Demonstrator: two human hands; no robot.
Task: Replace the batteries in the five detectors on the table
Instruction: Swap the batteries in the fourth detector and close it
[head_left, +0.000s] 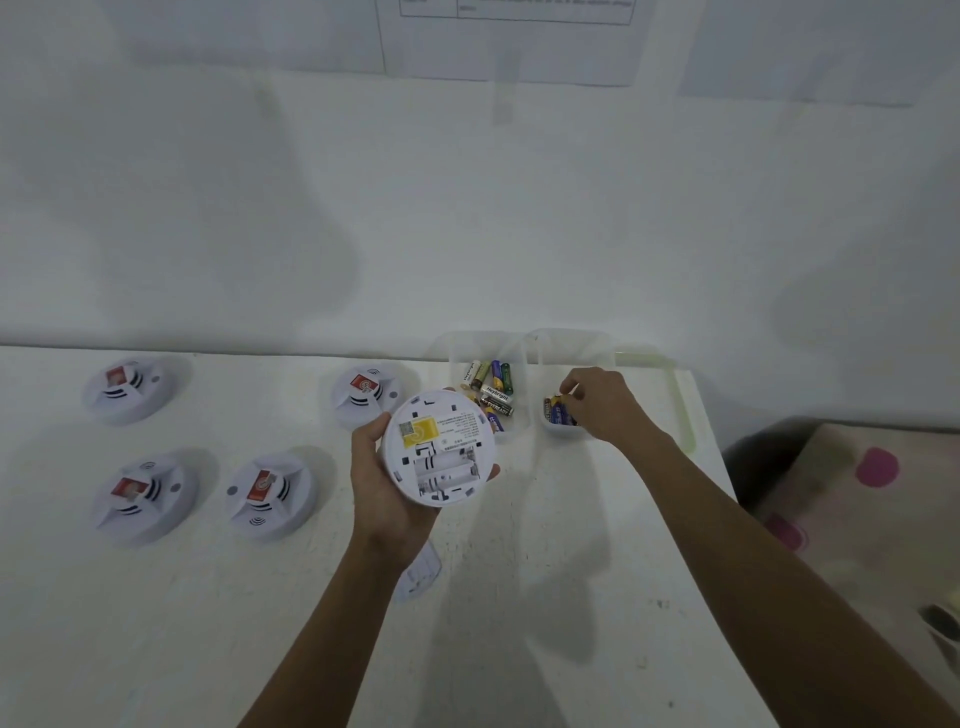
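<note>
Held detector: a round white plastic smoke detector (441, 447), underside up, lifted above the white table (571, 597) just in front of two tubs.
Underside: a yellow rectangular sticker (418, 431) beside a white panel of small print, with slots and notches round the rim.
Battery bay: an open moulded compartment (447, 470) on the near half, its curved cradles bare, with no cells in them.
Left hand: the left hand (384, 488) cups the detector from below, thumb on the left rim and fingertips curling up past the right edge.
Right hand: the right hand (605, 405) reaches into the right tub, fingers curled, thumb and forefinger pinching a gold-ended battery (560, 400).
Right tub: a small clear plastic tub (558, 434) holding a few blue and gold batteries (556, 413).
Left tub: a matching clear plastic tub (452, 364) with mixed loose batteries (493, 389) in green, black, silver and blue.
Other detectors: four white round detectors with red stickers lie face up on the table's left half, at far left (127, 387), far middle (369, 392), near left (143, 496) and near middle (270, 491).
Loose part: a flat white plastic piece (423, 571) lies on the table, partly hidden under the left wrist; its shape is unclear.
Hard to read: the small print on the held detector is too fine to read; the right hand covers most of the right tub's contents.
Cut off: a printed paper sheet (509, 41) on the wall runs out of the top edge.
</note>
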